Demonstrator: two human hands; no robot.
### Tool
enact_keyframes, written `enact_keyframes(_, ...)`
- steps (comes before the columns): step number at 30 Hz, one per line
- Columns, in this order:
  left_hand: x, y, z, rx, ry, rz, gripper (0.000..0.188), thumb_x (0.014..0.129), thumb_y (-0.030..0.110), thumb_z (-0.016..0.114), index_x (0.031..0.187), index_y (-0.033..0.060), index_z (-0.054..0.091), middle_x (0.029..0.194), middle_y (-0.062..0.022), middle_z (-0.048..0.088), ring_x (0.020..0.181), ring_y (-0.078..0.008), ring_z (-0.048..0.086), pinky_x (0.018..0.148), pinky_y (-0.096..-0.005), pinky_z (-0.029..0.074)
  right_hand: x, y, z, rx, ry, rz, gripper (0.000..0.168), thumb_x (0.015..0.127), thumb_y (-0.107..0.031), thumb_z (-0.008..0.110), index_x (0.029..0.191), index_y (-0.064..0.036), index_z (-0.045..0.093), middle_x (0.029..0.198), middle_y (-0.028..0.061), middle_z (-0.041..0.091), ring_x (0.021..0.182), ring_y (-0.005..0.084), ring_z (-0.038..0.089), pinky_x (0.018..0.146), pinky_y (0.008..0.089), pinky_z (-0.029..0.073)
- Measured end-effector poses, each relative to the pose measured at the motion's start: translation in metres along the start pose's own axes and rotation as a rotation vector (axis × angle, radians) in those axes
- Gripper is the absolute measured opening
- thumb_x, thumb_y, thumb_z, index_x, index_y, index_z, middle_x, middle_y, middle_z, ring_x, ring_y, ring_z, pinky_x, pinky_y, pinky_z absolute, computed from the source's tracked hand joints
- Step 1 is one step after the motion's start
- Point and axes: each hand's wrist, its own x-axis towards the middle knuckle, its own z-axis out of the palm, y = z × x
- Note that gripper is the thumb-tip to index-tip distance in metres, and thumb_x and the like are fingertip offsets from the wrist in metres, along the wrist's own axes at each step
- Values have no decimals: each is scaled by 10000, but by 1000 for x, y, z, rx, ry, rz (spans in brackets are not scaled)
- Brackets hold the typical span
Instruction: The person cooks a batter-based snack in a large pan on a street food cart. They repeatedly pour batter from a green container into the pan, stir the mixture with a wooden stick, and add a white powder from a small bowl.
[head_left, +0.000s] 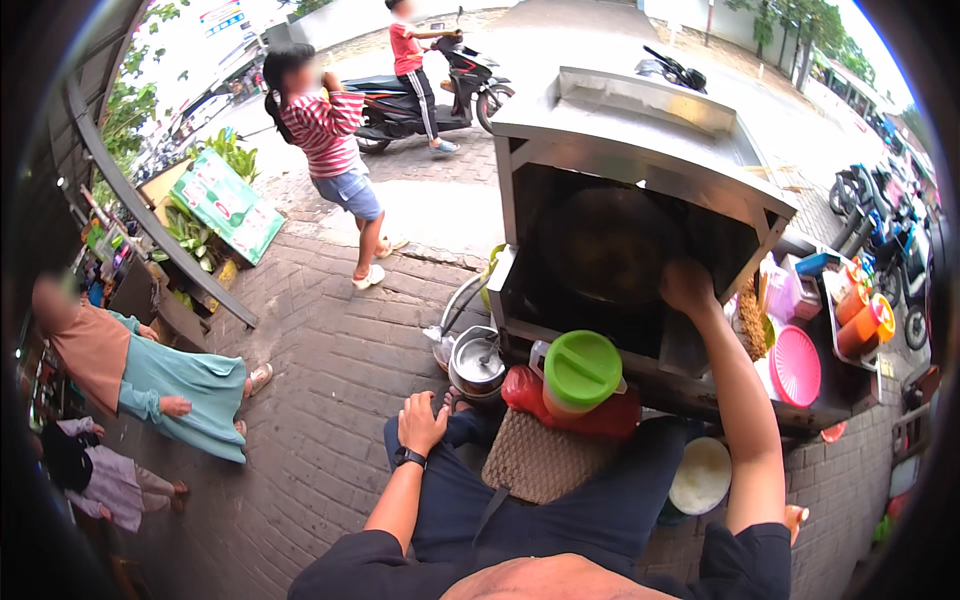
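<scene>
My right hand (686, 286) reaches into the dark opening of a metal food stall (645, 142), at the right rim of a large wok (600, 247). Shadow hides its fingers and anything they may hold. Blurry yellowish pieces lie in the wok. My left hand (421, 421), with a black watch at the wrist, rests on my left knee, holding nothing. Between my legs, a plastic jug with a green lid (583, 367) stands beside a red plastic bag (525, 386), behind a woven surface (540, 457). A metal pot (478, 361) stands left of the jug.
At right are a pink plastic lid (795, 366) and orange sauce containers (862, 326). A whitish-filled bucket (699, 476) stands by my right leg. People stand at left, one in a striped shirt (322, 131) ahead; another sits on a motor scooter (420, 101).
</scene>
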Motion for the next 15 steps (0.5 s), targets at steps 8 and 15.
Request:
enact_keyframes(8,-7,-4,5,71,-32,-49,390,872,340,723,1137,78,610,1089,-113,638,1059,-329,604,845,-466,497,15,-65,-24,46,-287,-70,197,813,-167,642,877,-14,748,915,242,722,920,406,711,816,491,571)
enact_keyframes(15,-2,-4,9,77,-45,-39,379,874,330,733,1131,77,617,1079,-107,653,1060,-318,618,858,-453,502,94,-42,28,6,-156,-178,269,905,-222,592,1072,-55,721,1165,200,695,1124,373,646,950,490,520)
